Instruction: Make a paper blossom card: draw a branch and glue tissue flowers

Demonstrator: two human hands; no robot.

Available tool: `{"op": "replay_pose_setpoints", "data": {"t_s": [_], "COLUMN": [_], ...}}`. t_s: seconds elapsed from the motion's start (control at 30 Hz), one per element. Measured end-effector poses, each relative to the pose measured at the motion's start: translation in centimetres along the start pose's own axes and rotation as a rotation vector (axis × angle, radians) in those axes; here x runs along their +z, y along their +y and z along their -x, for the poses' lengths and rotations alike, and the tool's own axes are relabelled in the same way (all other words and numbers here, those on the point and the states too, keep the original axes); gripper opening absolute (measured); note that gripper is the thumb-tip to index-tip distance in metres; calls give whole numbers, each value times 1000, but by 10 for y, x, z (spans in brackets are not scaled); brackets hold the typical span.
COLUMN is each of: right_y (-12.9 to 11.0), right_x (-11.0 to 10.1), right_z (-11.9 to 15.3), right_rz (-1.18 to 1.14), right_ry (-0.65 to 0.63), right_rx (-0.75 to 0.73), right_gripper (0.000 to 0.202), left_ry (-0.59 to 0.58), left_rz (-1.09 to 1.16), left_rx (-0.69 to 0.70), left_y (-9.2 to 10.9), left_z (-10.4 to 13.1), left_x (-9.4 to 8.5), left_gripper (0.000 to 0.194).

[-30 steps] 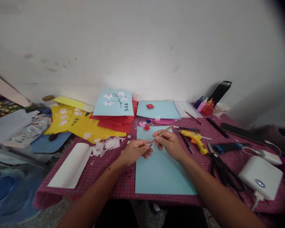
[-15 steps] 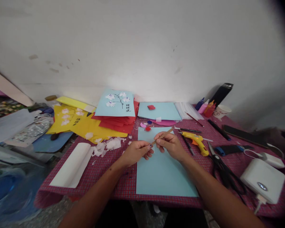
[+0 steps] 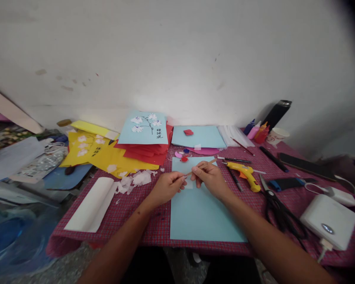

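Pinched between the thumb and fingers of the right hand (image 3: 209, 179), a slim tan wooden stick (image 3: 189, 173) is pointed at a tiny blurred piece (image 3: 184, 176) gripped by the left hand's (image 3: 167, 187) fingertips. The stick is held above a pale blue rectangular paper sheet (image 3: 207, 221), flanked by torn white paper scraps (image 3: 140, 178) and a yellow glue gun (image 3: 243, 171).

Bare forearms (image 3: 118, 232), black legwear (image 3: 144, 266)

Before you on the tabletop (image 3: 155, 225) lies a paper sheet (image 3: 204, 221), glue gun (image 3: 244, 171) and scissors (image 3: 276, 207) to its right, paper scraps (image 3: 139, 178) left.
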State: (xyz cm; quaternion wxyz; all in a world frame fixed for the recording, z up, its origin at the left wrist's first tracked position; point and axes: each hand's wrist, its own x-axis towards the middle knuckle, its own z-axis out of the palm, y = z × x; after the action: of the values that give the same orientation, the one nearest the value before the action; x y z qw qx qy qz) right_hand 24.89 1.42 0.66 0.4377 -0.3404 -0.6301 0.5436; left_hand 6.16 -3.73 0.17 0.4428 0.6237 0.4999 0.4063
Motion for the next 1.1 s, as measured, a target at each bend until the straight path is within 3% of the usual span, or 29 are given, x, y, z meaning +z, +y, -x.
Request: {"op": "replay_pose_setpoints", "data": {"t_s": [0.2,0.33,0.37,0.6,0.77,0.83,1.0,1.1], "right_y": [-6,-9,-8,-8,-7,-6,-5,-5], "right_x": [-6,-15,-17,-17,-20,-21,-20,-20], "right_z": [-3,-6,-7,-7,-7,-8,-9,-9], "right_rz": [-45,-123,-138,-110,-144,-158,-152,-151], "right_ry": [153,224,229,199,218,219,237,264], "right_rx": [-42,-53,-50,-32,-42,-52,-57,-76], "right_gripper": [32,32,32,33,31,30,31,31], "left_ry": [109,398,422,323,345,321,88,28], "left_rz": [-111,-328,-371,-493,-511,-530,-638,-735], "left_rx": [-5,74,83,81,140,197,385,425], "left_y": [-1,-6,-8,-25,-24,-22,-17,-17], "left_z": [-1,-5,-5,-8,-8,-6,-3,-6], "left_x": [-18,-42,-46,-52,-50,-45,-17,-1], "left_gripper": [22,15,15,25,27,26,26,26]}}
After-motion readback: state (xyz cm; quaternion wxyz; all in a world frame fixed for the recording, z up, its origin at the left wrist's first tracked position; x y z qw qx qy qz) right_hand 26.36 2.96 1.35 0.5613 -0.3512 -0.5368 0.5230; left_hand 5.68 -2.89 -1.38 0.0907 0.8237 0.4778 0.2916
